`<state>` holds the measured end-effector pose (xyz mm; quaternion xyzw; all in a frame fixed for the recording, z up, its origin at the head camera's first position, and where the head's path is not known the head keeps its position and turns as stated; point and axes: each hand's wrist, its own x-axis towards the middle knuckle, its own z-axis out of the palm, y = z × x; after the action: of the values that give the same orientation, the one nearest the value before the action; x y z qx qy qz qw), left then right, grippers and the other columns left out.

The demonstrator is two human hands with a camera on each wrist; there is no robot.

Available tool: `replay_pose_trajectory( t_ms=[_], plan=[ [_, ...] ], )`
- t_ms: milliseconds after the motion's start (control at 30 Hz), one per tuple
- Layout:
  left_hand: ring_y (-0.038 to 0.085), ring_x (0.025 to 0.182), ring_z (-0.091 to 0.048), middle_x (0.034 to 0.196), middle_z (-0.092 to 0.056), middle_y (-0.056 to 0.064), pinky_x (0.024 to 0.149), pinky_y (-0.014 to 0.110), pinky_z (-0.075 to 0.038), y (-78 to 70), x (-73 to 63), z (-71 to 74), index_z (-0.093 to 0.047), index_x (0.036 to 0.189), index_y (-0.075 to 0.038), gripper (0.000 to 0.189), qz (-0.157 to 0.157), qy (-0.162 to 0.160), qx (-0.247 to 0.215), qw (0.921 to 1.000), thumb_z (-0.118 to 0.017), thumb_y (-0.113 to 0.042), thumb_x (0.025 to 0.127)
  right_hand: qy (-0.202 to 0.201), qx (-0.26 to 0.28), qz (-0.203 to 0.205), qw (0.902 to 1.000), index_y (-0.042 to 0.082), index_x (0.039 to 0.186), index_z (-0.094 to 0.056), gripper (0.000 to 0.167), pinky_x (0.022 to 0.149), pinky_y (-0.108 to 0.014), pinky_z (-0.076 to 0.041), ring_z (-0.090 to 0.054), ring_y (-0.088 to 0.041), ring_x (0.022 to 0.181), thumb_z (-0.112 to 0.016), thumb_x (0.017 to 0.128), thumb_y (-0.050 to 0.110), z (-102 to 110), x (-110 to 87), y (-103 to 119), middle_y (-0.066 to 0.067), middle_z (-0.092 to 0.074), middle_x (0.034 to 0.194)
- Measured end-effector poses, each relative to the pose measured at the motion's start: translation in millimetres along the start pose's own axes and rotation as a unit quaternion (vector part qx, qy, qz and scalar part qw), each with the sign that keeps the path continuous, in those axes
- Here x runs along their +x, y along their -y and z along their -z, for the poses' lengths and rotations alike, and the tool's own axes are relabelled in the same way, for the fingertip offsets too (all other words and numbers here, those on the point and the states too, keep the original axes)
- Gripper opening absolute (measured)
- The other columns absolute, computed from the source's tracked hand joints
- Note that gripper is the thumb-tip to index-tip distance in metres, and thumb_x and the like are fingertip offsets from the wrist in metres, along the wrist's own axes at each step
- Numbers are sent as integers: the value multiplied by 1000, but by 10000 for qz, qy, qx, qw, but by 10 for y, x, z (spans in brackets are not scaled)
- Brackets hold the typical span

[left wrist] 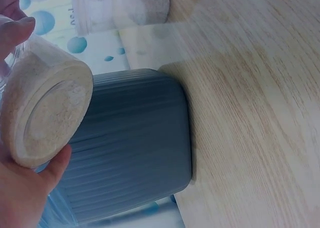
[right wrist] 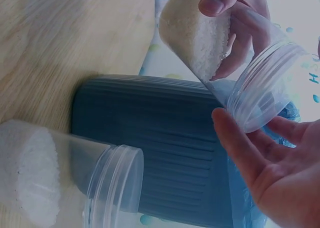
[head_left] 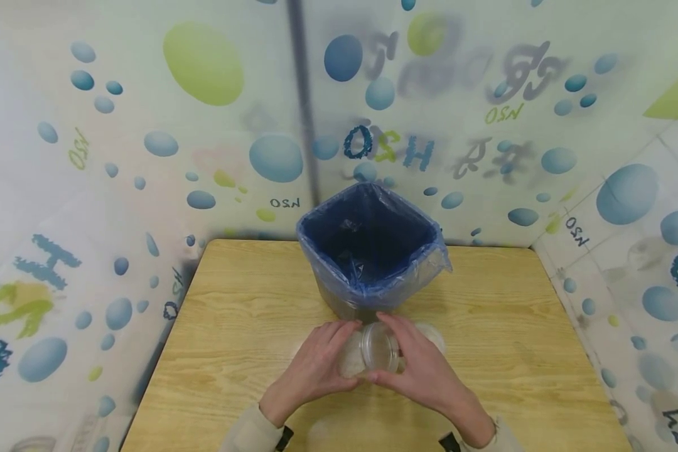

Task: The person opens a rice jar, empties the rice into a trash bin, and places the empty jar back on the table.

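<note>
A clear plastic jar holding pale beige grains [left wrist: 50, 108] is between the two hands, lifted off the table and tilted, its base towards the left hand and its top towards the right. The left hand [head_left: 315, 358] grips the body of this jar, thumb on one side and fingers on the other. The right hand [head_left: 420, 370] holds the jar's clear ridged round lid [head_left: 382, 347] between thumb and fingers, spread about as wide as the lid. Just beyond the right hand, a second clear lidded jar, partly filled with white grains [right wrist: 70, 173], stands upright. Directly past both hands is a blue-grey ribbed bin [right wrist: 145, 123], lined with a translucent blue plastic bag [head_left: 367, 292] folded over its rim. Under the hands spreads a light wood-grain table [head_left: 231, 301]. Behind the hands are cream sleeves [head_left: 253, 430]; ahead and to both sides rise white walls [head_left: 231, 150] with blue and green ovals and H2O lettering
</note>
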<state>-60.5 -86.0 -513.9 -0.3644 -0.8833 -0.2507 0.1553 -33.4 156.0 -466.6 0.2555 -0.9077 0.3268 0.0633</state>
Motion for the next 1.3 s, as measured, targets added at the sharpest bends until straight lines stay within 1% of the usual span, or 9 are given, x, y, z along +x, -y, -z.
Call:
replay_pose_trajectory(
  t_ms=[133,333,633,733,867,933,1067,1200,1300],
  plan=[
    [23,110,-63,126,-64,5,88,40,-56,2,0,-5,-55,139,-11,98,-43,-64,36,10000,-96,-46,58,0,-43,-36,10000,9,150,-48,92,95,-48,-56,-59,-27,126,-70,85,70,-8,19,35,-9,-57,145],
    [22,109,-63,126,-64,4,88,39,-56,-11,7,-1,-55,139,-12,88,4,-4,86,10000,-89,-56,70,-98,-109,88,9999,12,149,-50,85,95,-45,-56,-60,-24,125,-73,87,65,-26,19,42,-7,-58,141],
    [23,112,-63,127,-64,5,91,40,-56,-8,-1,22,-54,139,-10,97,-49,-19,-107,9999,-96,-46,60,-206,-51,539,9983,16,148,-52,79,93,-43,-57,-58,-20,125,-82,83,50,-6,11,23,-1,-55,143],
    [23,113,-63,127,-64,5,93,40,-55,11,-17,12,-54,140,-9,100,-68,-93,-219,9997,-98,-41,56,-191,106,672,9975,14,147,-52,79,95,-44,-56,-57,-21,127,-83,84,49,15,1,6,-1,-54,145],
    [23,113,-63,127,-65,6,94,40,-55,20,-40,9,-54,140,-8,101,-41,-228,-330,9992,-98,-40,55,-176,1058,689,9918,11,150,-48,81,91,-41,-59,-55,-25,129,-87,84,36,46,-35,-33,-8,-51,149],
    [24,114,-62,127,-65,7,95,41,-55,18,-54,13,-54,140,-8,101,6,-282,-437,9986,-98,-40,55,-245,1698,594,9834,9,152,-46,84,89,-38,-60,-54,-23,130,-89,82,22,74,-63,-56,-10,-50,150],
    [25,115,-62,128,-64,9,96,42,-55,17,-85,15,-54,140,-7,100,93,-402,-777,9961,-99,-37,55,-555,2875,449,9551,3,154,-41,89,89,-35,-60,-54,-16,133,-83,77,-5,147,-131,-151,-10,-50,151],
    [26,116,-61,129,-63,10,97,43,-54,29,-111,21,-53,140,-6,102,164,-514,-1096,9925,-99,-34,54,-1022,3664,596,9229,-9,152,-35,81,91,-34,-59,-56,-20,133,-71,80,-16,233,-194,-333,-19,-46,152],
    [26,117,-60,130,-62,10,97,46,-54,43,-134,45,-52,142,-6,104,243,-599,-1236,9902,-99,-34,53,-1357,4084,289,9022,-10,153,-31,71,92,-33,-59,-56,-22,133,-60,89,-19,310,-244,-509,-19,-42,154]
  ],
)
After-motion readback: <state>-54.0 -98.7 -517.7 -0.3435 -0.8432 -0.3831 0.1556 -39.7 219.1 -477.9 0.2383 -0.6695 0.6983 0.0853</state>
